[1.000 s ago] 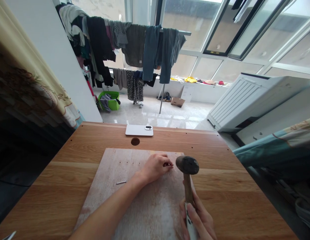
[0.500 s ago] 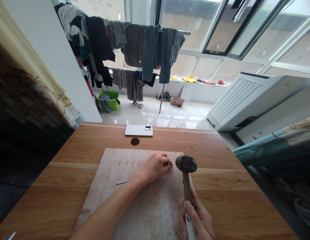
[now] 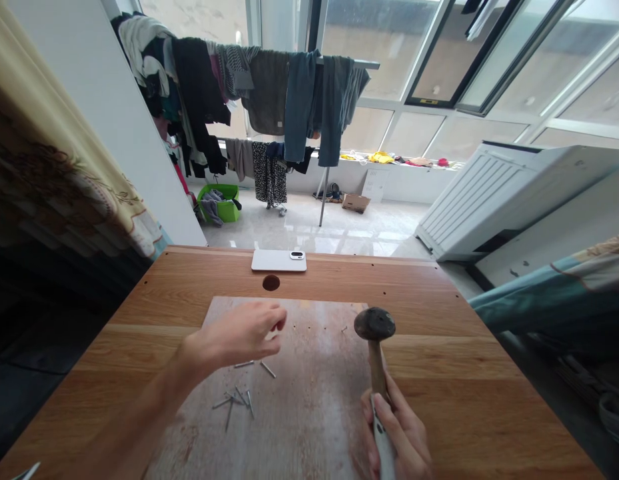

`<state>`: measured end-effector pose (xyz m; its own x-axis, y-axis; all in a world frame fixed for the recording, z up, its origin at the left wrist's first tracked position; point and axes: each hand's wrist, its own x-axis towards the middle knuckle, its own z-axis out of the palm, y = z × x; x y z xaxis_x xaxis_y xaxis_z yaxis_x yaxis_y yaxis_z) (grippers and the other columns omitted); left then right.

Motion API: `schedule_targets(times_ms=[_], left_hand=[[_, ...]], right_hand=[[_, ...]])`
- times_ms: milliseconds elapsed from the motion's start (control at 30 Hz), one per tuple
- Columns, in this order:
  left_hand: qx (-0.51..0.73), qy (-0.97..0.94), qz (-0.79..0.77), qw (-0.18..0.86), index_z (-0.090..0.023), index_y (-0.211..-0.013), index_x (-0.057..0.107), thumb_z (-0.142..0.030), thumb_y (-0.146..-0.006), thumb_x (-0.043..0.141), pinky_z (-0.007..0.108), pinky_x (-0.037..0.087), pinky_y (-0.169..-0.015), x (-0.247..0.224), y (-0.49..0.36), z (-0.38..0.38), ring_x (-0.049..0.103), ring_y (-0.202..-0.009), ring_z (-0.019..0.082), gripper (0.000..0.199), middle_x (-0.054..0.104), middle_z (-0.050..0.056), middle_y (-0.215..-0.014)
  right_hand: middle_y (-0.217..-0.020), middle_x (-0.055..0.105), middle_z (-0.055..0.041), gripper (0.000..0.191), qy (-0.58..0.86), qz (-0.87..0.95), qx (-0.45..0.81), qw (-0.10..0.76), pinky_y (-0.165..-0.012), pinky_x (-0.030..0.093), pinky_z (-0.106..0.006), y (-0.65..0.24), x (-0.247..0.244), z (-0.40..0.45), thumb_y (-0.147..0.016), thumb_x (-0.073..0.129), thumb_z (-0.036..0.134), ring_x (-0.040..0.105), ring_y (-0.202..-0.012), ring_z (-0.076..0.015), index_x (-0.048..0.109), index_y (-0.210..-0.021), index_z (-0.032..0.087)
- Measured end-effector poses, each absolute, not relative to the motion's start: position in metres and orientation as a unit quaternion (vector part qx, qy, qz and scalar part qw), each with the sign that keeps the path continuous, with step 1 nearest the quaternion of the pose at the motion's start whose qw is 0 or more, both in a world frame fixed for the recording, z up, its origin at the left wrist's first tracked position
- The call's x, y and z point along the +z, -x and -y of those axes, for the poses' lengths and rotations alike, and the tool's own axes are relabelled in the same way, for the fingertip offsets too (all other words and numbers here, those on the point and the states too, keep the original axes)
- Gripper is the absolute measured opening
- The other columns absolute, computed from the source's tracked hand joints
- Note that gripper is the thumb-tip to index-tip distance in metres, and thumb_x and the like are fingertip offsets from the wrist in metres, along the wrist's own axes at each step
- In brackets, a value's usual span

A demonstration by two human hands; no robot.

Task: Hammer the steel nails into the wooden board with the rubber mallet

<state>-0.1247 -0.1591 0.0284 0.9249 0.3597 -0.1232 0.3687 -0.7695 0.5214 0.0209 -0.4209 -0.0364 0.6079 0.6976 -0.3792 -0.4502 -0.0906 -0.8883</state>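
In the head view, your right hand [image 3: 402, 430] is wrapped around the hammer [image 3: 377, 370], and a small nail [image 3: 344, 329] leans up from the board [image 3: 304, 413], just left of the hammer's head. Your left hand [image 3: 246, 330] is curled over the board, near the loose nails [image 3: 241, 397], but its fingertips are hidden, so I can't tell if it holds anything. A shiny thing [image 3: 30, 472] is cut off at the bottom left corner.

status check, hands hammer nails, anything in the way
Right hand gripping hammer. Left hand over board, left of lone nail near far right corner. Loose nails lying on board; nothing visible covering the lone nail.
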Motion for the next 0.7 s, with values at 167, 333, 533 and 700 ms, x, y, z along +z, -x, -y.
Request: schedule_targets(times_ms=[167, 333, 533, 700], left_hand=[[-0.073, -0.940, -0.199, 0.268, -0.021, -0.084, 0.062, -0.010, -0.074, 0.056, 0.030, 0.037, -0.071, 0.011, 0.157, 0.176, 0.060, -0.084, 0.020, 0.016, 0.062, 0.002, -0.094], [-0.073, -0.933, -0.195, 0.294, -0.019, -0.073, 0.058, -0.005, -0.072, 0.054, 0.030, 0.037, -0.069, -0.008, 0.150, 0.186, 0.059, -0.084, 0.019, 0.015, 0.061, 0.003, -0.094], [-0.069, -0.940, -0.180, 0.282, -0.019, -0.077, 0.059, -0.004, -0.075, 0.053, 0.030, 0.035, -0.065, 0.010, 0.135, 0.186, 0.058, -0.077, 0.019, 0.016, 0.066, 0.002, -0.083], [0.025, -0.942, -0.132, 0.307, -0.019, -0.092, 0.064, -0.009, -0.087, 0.057, 0.028, 0.040, -0.071, 0.015, 0.102, 0.185, 0.061, -0.083, 0.018, 0.013, 0.070, 0.002, -0.093]], right_hand=[[-0.038, 0.043, 0.0084, 0.043, 0.586, 0.099, 0.449, 0.667, -0.031, 0.034, -0.018, -0.021, -0.039, 0.421, -0.085, 0.076, 0.062, 0.034, -0.029, -0.0077, 0.061, -0.084, 0.021], [-0.039, 0.044, 0.0080, 0.042, 0.589, 0.128, 0.448, 0.660, -0.032, 0.032, -0.016, -0.024, -0.040, 0.422, -0.090, 0.072, 0.060, 0.032, -0.029, -0.0061, 0.061, -0.085, 0.020], [-0.038, 0.043, 0.0081, 0.046, 0.603, 0.119, 0.448, 0.649, -0.031, 0.033, -0.017, -0.023, -0.040, 0.421, -0.086, 0.073, 0.065, 0.033, -0.029, -0.0071, 0.061, -0.085, 0.020], [-0.042, 0.043, 0.0101, 0.056, 0.642, 0.112, 0.394, 0.649, -0.032, 0.031, -0.017, -0.017, -0.037, 0.421, -0.082, 0.075, 0.068, 0.033, -0.030, -0.0071, 0.068, -0.106, 0.017]])
